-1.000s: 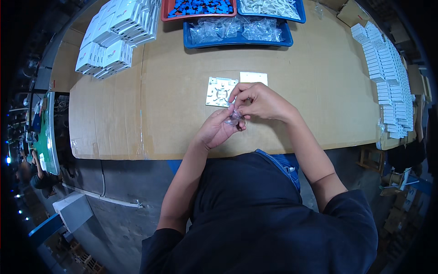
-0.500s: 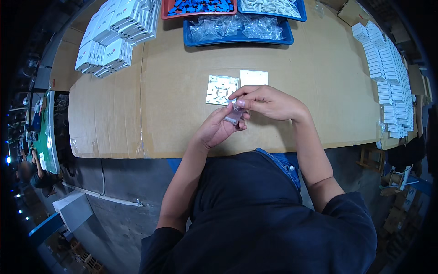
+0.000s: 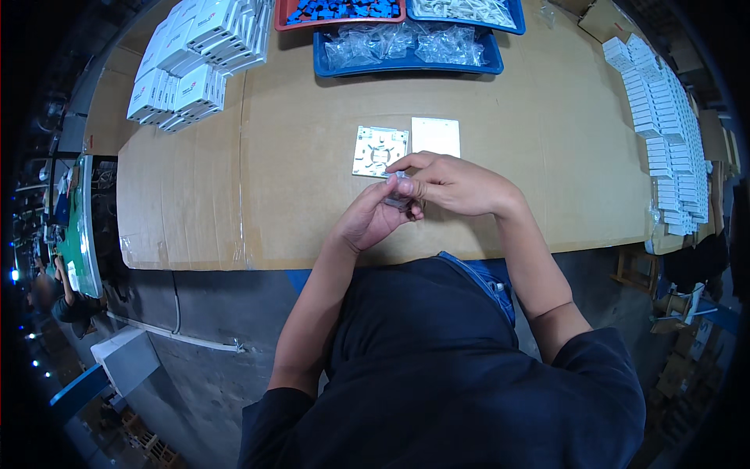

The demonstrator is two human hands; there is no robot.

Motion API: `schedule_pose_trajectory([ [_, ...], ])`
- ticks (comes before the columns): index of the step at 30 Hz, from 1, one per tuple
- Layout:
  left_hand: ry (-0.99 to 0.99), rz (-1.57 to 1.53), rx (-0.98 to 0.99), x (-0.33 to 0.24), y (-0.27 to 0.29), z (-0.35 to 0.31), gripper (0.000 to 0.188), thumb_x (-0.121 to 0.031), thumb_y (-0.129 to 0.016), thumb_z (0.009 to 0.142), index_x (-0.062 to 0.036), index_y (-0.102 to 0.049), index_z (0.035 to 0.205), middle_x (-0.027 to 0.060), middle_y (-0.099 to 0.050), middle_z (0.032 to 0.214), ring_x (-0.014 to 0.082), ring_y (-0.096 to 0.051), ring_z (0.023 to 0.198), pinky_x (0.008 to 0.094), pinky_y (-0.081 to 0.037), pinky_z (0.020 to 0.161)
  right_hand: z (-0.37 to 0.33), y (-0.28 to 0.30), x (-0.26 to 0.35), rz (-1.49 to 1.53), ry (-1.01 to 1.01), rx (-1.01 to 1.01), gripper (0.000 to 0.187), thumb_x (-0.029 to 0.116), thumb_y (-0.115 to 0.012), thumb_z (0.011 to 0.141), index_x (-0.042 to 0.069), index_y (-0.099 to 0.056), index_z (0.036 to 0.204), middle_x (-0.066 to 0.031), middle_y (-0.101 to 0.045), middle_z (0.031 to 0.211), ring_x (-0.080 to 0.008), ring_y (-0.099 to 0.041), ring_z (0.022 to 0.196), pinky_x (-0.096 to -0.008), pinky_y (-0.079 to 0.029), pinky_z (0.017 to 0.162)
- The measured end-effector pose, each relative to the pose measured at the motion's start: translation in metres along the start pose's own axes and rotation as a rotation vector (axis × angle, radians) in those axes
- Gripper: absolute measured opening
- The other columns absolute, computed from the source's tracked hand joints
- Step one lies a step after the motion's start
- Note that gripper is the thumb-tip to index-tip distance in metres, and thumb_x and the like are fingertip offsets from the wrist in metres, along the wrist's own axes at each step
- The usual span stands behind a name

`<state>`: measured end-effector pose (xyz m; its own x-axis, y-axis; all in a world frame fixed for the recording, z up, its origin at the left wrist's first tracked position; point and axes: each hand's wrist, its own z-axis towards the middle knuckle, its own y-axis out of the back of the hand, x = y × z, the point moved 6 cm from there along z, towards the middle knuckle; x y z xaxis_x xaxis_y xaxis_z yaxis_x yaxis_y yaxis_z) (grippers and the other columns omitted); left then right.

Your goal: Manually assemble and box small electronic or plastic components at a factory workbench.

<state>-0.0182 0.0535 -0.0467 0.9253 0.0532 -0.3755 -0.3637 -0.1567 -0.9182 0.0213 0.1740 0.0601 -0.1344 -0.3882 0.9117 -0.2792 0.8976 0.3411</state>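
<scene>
Between my two hands is a small clear plastic bag [image 3: 397, 201], partly covered by my fingers; what it holds is too small to make out. My left hand [image 3: 370, 219] grips it from below, thumb against its edge. From the right, my right hand [image 3: 461, 184] pinches the bag's upper end between thumb and fingers. Just beyond my fingertips lies an open white plastic tray [image 3: 380, 150] with curved ribs and a round middle. Beside it on the right is a flat white cover [image 3: 436, 136], its near edge hidden by my right hand.
Cardboard covers the table [image 3: 305, 195]. At the far side stand a red tray [image 3: 340, 23] of blue parts, a blue tray [image 3: 504, 30] of white pieces and another blue tray [image 3: 406, 70] of clear bags. White boxes [image 3: 195, 90] are stacked far left, more white stacks [image 3: 664, 148] at right.
My right hand has shifted slightly down and nearer my left, its thumb now further over the bag. Less of the bag shows. The white tray and cover stay put.
</scene>
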Motion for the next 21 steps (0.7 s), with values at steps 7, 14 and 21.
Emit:
schedule_pose_trajectory([
  [7,0.01,-0.061,0.037,-0.002,-0.009,0.0,0.049,-0.044,-0.04,0.113,-0.0042,-0.054,0.137,0.0126,-0.066,0.115,0.0234,-0.064,0.096,0.0439,-0.05,0.096,0.0,0.002,-0.016,0.267,-0.059,-0.037,0.065,0.055,-0.04,0.111,-0.002,-0.069,0.127,-0.015,-0.072,0.117,-0.0234,-0.069,0.106,-0.0377,-0.054,0.095],
  [14,0.025,-0.079,0.001,-0.005,-0.009,0.005,0.052,-0.045,-0.036,0.114,-0.0037,-0.052,0.14,0.0137,-0.066,0.117,0.0222,-0.065,0.094,0.0435,-0.051,0.095,-0.002,0.025,-0.017,0.228,0.048,-0.12,0.07,0.057,-0.037,0.111,-0.002,-0.067,0.132,-0.0133,-0.073,0.117,-0.0222,-0.068,0.109,-0.0375,-0.052,0.101],
  [21,0.025,-0.089,0.02,-0.003,-0.006,0.005,0.048,-0.042,-0.036,0.115,-0.0064,-0.05,0.143,0.013,-0.065,0.12,0.022,-0.064,0.093,0.0427,-0.051,0.094,-0.005,0.027,-0.014,0.227,0.029,-0.135,0.065,0.053,-0.041,0.112,-0.003,-0.069,0.128,-0.0136,-0.072,0.122,-0.022,-0.068,0.111,-0.0386,-0.051,0.103],
])
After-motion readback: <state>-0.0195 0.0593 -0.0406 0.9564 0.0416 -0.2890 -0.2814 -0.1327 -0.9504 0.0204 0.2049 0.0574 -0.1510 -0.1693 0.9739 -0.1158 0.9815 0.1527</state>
